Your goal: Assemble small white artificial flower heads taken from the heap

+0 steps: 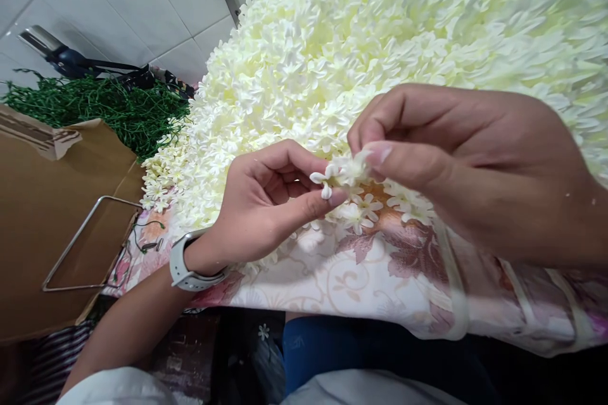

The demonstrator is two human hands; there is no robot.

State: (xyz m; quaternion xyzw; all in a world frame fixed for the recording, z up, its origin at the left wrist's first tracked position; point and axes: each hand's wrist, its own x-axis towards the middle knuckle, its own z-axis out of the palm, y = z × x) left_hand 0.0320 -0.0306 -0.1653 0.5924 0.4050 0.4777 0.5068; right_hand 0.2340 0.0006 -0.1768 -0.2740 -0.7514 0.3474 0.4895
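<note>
A big heap of small cream-white artificial flowers (380, 31) covers a floral-patterned cloth (332, 278). Both hands meet just above the heap's near edge. My left hand (270, 196), with a white watch on its wrist, pinches a small white flower piece (327, 185) between thumb and fingers. My right hand (451, 152) is closed, its thumb and fingertips pinching a little cluster of white flowers (352, 169) that touches the left hand's piece. A few loose flowers lie on the cloth right below the hands.
A pile of green plastic stems (95, 107) lies at the far left, behind a brown cardboard box (42, 221) with a metal wire frame (85, 247) on it. A dark tool (71, 60) rests on the white floor tiles beyond. One flower lies on the floor by my knees.
</note>
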